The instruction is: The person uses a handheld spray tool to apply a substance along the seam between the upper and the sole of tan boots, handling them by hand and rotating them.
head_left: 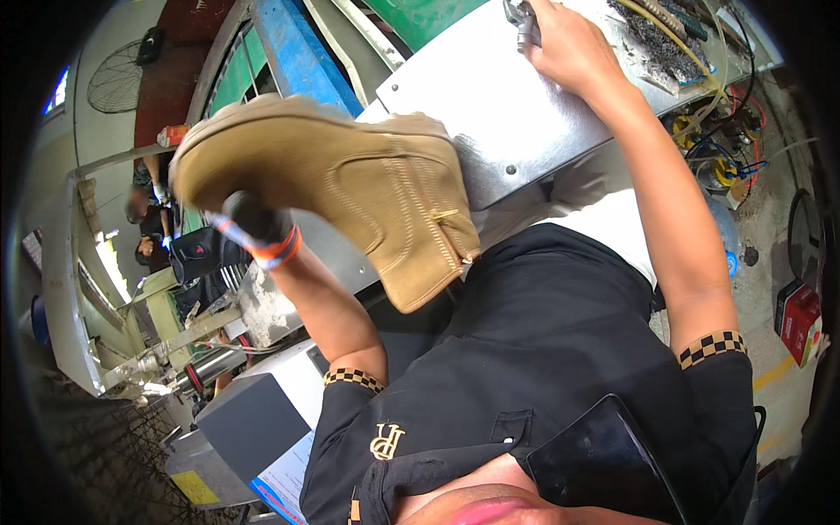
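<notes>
A tan leather ankle boot (pixel 337 188) is tilted sole-up in front of me. Its thick lugged sole points away, and its shaft with a side zip slants toward my body. My left hand (pixel 260 229), in a dark-tipped glove with an orange cuff, grips the boot near the toe; some of its fingers are hidden behind it. At the far edge of the view, my bare right hand (pixel 573 51) is closed around a small grey metal tool (pixel 523 21), partly cut off by the frame, so its kind is unclear. The tool is apart from the boot.
Below the boot and right hand lies a shiny metal worktop (pixel 490 105). Dark residue, hoses and cables (pixel 674 39) are at its far right. A blue metal frame (pixel 306 52) stands beyond the boot. Another person (pixel 150 223) is at the left. A red box (pixel 798 319) is at the right.
</notes>
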Demonstrator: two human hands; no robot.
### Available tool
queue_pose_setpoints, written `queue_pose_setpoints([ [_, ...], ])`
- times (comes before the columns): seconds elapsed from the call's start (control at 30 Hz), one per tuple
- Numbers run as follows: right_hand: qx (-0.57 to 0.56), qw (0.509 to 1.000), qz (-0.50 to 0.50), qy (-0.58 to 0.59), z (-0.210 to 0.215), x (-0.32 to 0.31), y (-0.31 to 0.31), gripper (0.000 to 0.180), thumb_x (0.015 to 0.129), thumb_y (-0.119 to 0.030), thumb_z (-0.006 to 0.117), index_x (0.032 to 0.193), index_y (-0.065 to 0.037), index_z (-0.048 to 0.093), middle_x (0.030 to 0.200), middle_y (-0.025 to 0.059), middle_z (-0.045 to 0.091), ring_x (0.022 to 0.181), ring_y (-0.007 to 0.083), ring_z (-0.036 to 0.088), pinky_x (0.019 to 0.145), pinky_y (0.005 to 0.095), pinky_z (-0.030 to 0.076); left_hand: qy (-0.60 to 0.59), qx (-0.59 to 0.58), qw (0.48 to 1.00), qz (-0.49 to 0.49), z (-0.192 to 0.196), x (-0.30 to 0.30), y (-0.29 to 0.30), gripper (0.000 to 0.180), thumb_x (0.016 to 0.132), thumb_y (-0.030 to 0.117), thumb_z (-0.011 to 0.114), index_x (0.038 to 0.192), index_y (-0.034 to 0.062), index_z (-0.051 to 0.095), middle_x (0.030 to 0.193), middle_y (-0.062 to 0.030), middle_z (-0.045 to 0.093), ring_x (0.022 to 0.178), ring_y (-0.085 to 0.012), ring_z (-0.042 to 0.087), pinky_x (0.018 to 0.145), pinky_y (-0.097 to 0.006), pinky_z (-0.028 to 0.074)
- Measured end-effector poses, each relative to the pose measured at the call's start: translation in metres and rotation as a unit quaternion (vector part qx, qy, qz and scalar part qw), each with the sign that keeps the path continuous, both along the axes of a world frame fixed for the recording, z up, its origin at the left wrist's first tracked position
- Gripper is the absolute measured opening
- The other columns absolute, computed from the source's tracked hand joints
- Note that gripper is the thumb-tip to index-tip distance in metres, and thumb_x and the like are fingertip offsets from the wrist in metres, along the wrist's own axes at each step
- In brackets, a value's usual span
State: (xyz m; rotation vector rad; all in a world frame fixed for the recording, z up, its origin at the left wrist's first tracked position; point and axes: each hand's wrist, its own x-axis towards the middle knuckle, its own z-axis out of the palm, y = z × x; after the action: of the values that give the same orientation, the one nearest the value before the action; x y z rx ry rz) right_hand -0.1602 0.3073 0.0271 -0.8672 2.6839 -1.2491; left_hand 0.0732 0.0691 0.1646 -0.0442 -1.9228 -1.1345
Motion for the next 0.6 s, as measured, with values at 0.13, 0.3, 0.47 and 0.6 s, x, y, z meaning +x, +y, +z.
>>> queue_pose_setpoints([
  [0.13,-0.332,0.919,0.103,-0.186,0.026,0.05,0.011,0.016,0.074,-0.007,0.067,0.088,-0.001,0.069,0.088,0.0179,0.069,0.08,0.0357,0.067,0.069,0.0378,0.052,-0.108,-0.036,0.993,-0.028,0.011,-0.01,-0.03,0.083,0.075,0.052,0.073,0.132,-0.0038,0.047,0.127,-0.0202,0.056,0.117,-0.0322,0.057,0.103,-0.045,0.044],
  [0.3,-0.406,0.877,0.247,-0.076,0.077,0.081,0.002,0.022,0.078,-0.005,0.066,0.099,0.002,0.068,0.09,0.0146,0.07,0.083,0.0287,0.068,0.073,0.0349,0.052,-0.074,-0.088,0.993,-0.031,0.022,-0.033,-0.05,0.075,0.076,0.041,0.068,0.129,-0.0073,0.049,0.122,-0.02,0.06,0.11,-0.0315,0.061,0.099,-0.044,0.048],
  [0.47,-0.472,0.833,0.289,0.0,0.115,0.079,-0.032,0.027,0.078,-0.005,0.064,0.103,0.004,0.066,0.092,0.0164,0.068,0.084,0.0284,0.067,0.075,0.0344,0.052,-0.078,-0.01,0.995,-0.069,0.021,-0.047,-0.047,0.058,0.083,0.019,0.064,0.132,-0.007,0.048,0.124,-0.0191,0.059,0.112,-0.029,0.06,0.099,-0.04,0.048],
  [0.6,-0.538,0.788,0.277,0.111,0.122,0.065,-0.071,0.031,0.078,-0.005,0.063,0.107,0.006,0.064,0.093,0.0178,0.067,0.084,0.0282,0.066,0.075,0.0341,0.052,-0.056,0.045,0.997,-0.033,0.017,-0.053,-0.049,0.066,0.071,0.023,0.074,0.127,-0.0066,0.055,0.116,-0.0149,0.065,0.105,-0.0243,0.063,0.095,-0.035,0.049],
])
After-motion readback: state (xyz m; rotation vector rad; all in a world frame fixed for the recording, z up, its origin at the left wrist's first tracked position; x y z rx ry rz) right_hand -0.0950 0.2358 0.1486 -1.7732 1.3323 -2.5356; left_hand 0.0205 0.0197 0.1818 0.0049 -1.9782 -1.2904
